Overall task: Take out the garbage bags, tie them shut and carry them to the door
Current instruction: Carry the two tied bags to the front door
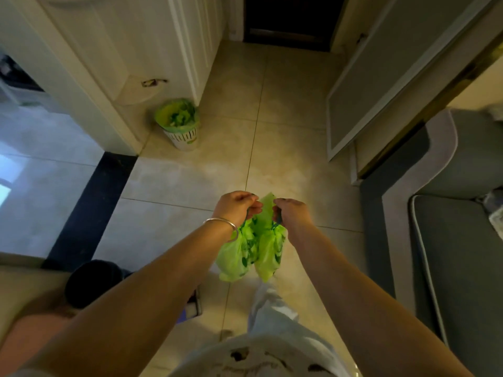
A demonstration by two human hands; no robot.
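Observation:
Two small green garbage bags (253, 251) hang side by side in front of me, above the tiled floor. My left hand (236, 205), with a silver bangle on its wrist, pinches the top of the bags from the left. My right hand (291, 213) grips the bag tops from the right. A loose green flap sticks up between the two hands. Further ahead on the left, a white slotted waste bin (183, 137) lined with another green bag (177, 115) stands on the floor. A dark door (288, 20) lies at the far end of the hallway.
White cabinet doors (152, 50) line the left of the hallway, a pale panel (381, 85) leans on the right. A grey sofa (457, 240) is at right. A dark round bin (92, 281) stands at lower left. Beige floor tiles (217, 175) stretch toward the door.

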